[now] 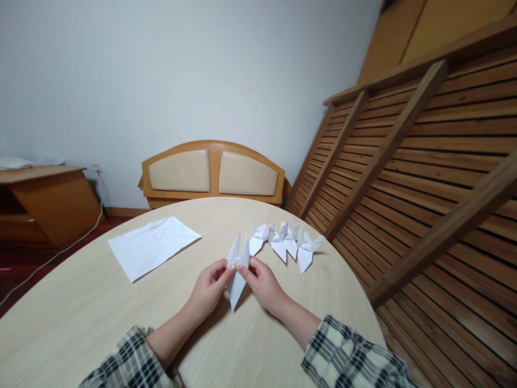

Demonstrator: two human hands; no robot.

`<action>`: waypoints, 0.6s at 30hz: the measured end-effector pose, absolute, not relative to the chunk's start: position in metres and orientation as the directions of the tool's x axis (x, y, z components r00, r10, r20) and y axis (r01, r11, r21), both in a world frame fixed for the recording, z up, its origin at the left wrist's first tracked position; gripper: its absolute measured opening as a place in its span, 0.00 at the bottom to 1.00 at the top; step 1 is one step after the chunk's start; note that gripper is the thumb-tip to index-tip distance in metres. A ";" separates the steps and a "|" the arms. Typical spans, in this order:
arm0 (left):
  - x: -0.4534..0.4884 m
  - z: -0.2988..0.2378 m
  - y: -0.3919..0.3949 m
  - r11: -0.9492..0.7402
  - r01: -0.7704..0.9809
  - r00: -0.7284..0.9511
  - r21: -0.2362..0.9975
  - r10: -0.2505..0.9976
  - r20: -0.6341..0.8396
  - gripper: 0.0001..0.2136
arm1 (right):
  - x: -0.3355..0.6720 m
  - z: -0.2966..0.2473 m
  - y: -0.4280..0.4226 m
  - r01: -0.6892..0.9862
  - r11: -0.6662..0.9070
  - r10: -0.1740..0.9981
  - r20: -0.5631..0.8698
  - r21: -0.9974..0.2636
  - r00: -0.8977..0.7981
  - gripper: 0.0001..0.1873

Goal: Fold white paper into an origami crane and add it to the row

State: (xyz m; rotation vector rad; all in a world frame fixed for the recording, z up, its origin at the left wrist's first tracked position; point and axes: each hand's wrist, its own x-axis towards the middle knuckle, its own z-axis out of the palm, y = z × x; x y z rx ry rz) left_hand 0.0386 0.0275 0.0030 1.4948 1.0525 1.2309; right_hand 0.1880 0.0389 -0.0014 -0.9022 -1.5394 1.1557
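A half-folded white paper figure (pixel 237 269) with two upright points and a long lower tip is held just above the round wooden table (pixel 81 312). My left hand (pixel 209 288) pinches its left side with closed fingers. My right hand (pixel 262 283) pinches its right side the same way. Both sleeves are plaid. Just beyond the hands, three finished white paper cranes (pixel 285 243) lie in a row on the table. A flat white sheet of paper (pixel 153 245) lies to the left of them.
A chair back (pixel 212 173) with beige padding stands at the table's far edge. A slatted wooden frame (pixel 424 178) leans along the right side. A low wooden cabinet (pixel 44 202) stands at the left by the wall, with a cable on the floor.
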 end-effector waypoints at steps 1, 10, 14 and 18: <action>0.039 0.003 0.028 -0.228 0.068 0.143 0.971 0.966 0.216 0.18 | 0.188 -0.002 0.039 -0.011 0.268 0.931 0.262 -0.963 -0.255 0.16; 0.039 0.005 0.029 -0.220 0.084 0.128 0.972 0.970 0.208 0.20 | 0.189 -0.002 0.040 -0.063 0.224 0.938 0.232 -0.973 -0.256 0.19; 0.040 0.008 0.027 -0.172 0.047 0.137 0.984 0.977 0.164 0.21 | 0.191 0.003 0.041 -0.093 0.175 0.949 0.193 -0.980 -0.249 0.19; 0.041 0.006 0.027 -0.111 -0.027 0.142 0.993 0.983 0.114 0.21 | 0.193 0.004 0.043 -0.096 0.139 0.961 0.158 -0.986 -0.227 0.20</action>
